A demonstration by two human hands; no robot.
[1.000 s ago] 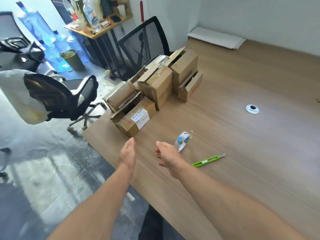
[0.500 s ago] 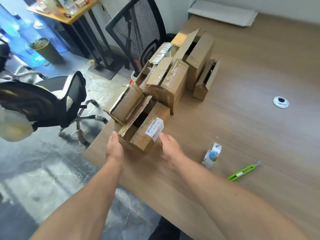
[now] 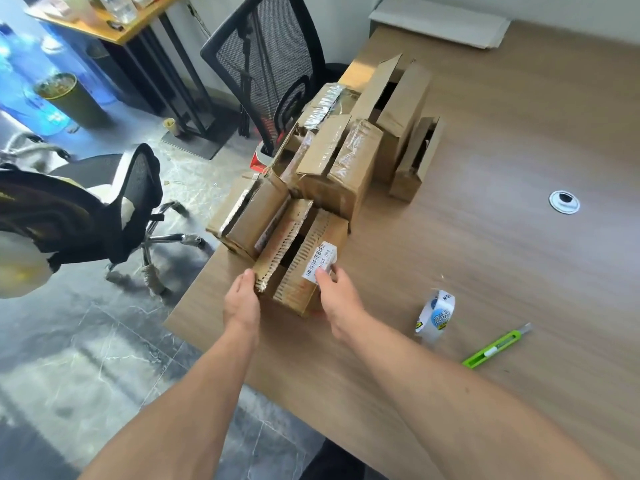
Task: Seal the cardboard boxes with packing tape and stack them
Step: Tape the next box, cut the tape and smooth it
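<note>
Nearest small brown cardboard box with a white barcode label (image 3: 302, 261) sits on the wood-grain table (image 3: 485, 237) just in from its left edge, near the front-left corner. Long axis runs diagonally, from the near end by the hands up toward the table's far right. Top flaps are unsealed: they stand apart with a dark gap between, torn corrugated edges showing. The label sits on the right flap.

Left hand (image 3: 242, 301) is on the box's near-left corner, fingertips pressed to the raised left flap. Right hand (image 3: 337, 296) is on the near-right side, thumb touching the label's lower edge, other fingers wrapped down the right face. Both hands are closed onto the box from opposite sides, box between them. Can't tell whether it's lifted or resting on the table.

Behind it, the cluster of other open brown cardboard boxes (image 3: 346, 161) runs along the left edge toward the far-left corner, most with long axes on a similar diagonal, flaps up. Closest of them touch the held box's far end.

Roll of clear packing tape with a blue-white printed core (image 3: 435, 315) stands on edge right of the right hand, apart from it. Green utility knife (image 3: 496, 346) lies flat just beyond the roll, blade end pointing to the far right.
</note>
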